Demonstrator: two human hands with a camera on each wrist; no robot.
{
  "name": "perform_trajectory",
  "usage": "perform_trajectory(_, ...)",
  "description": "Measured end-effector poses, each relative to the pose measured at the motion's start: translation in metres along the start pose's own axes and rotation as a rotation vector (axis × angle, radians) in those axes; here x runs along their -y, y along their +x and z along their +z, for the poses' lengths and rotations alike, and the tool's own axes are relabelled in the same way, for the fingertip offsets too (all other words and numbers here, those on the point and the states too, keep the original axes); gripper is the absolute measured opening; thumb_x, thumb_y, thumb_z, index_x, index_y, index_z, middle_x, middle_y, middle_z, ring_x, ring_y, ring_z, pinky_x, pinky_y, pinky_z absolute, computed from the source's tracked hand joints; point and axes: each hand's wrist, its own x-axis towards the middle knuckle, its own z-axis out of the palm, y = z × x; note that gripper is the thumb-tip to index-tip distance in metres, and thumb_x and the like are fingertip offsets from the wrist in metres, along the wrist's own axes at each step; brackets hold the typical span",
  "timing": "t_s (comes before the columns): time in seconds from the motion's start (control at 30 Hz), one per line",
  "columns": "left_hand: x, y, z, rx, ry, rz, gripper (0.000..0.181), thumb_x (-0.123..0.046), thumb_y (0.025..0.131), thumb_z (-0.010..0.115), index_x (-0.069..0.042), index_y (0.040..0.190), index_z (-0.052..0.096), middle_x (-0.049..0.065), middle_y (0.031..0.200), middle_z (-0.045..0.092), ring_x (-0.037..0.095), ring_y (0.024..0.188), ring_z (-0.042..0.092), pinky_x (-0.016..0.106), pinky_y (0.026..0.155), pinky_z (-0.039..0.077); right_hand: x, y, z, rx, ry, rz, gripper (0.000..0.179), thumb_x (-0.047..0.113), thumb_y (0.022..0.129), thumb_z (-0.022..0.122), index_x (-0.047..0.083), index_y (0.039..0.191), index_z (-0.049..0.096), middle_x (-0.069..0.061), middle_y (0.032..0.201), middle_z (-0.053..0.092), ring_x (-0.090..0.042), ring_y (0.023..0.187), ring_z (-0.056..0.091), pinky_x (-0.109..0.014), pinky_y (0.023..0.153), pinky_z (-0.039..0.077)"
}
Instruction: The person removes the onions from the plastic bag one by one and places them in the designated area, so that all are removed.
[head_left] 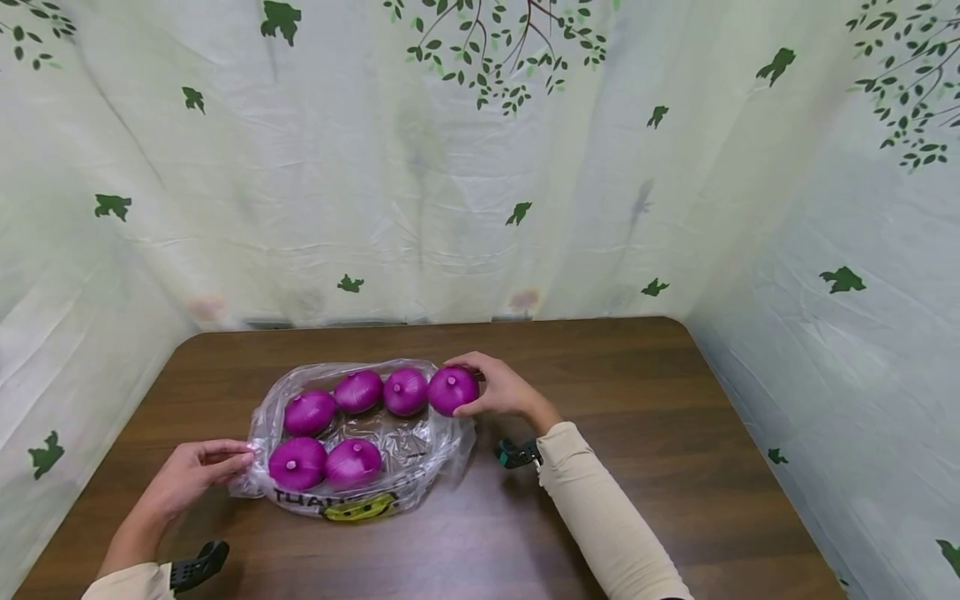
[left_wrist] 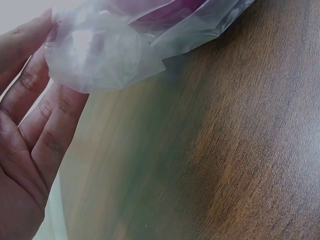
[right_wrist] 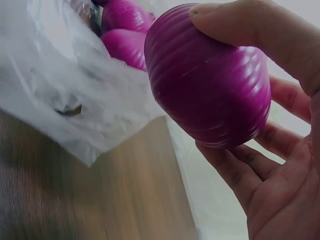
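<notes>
A clear plastic bag (head_left: 442,450) with black lettering and a yellow print lies spread on the wooden table, its mouth wide. Several purple onions (head_left: 297,463) sit in it, in a rough ring around a bare patch of plastic. My left hand (head_left: 191,475) pinches the bag's left edge between thumb and fingers; the left wrist view shows the crumpled bag edge (left_wrist: 100,60) at the fingertips. At the bag's right rim my right hand (head_left: 506,392) grips a ridged purple onion (right_wrist: 210,80), thumb on one side and fingers round the other.
The brown wooden table (head_left: 637,400) extends to the right of the bag and in front of it. White sheeting (head_left: 450,183) with green leaf prints hangs behind the table and at both sides. Each wrist wears a dark device (head_left: 198,567).
</notes>
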Motion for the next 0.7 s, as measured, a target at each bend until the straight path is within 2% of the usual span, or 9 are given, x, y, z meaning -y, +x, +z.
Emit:
perform_trajectory(0.4, 0.001, 0.000, 0.000, -0.006, 0.019, -0.002, 0.046, -0.022, 0.092, 0.067, 0.016, 0.116, 0.059, 0.006, 0.100, 0.068, 0.004, 0.079, 0.062, 0.024, 0.069, 0.054, -0.014, -0.002, -0.016, -0.049, 0.000, 0.077, 0.071, 0.018, 0.069, 0.087, 0.012, 0.133, 0.055, -0.008, 0.125, 0.057, -0.025, 0.114, 0.054, -0.037, 0.090, 0.050)
perform_trajectory(0.7, 0.000, 0.000, 0.000, -0.006, 0.029, 0.015, 0.044, -0.020, 0.092, 0.067, 0.017, 0.114, 0.059, 0.004, 0.095, 0.069, 0.005, 0.077, 0.063, 0.025, 0.068, 0.054, -0.026, -0.006, -0.025, -0.100, 0.024, 0.100, 0.072, 0.017, 0.068, 0.088, 0.006, 0.131, 0.055, -0.013, 0.124, 0.057, -0.029, 0.111, 0.057, -0.036, 0.088, 0.052)
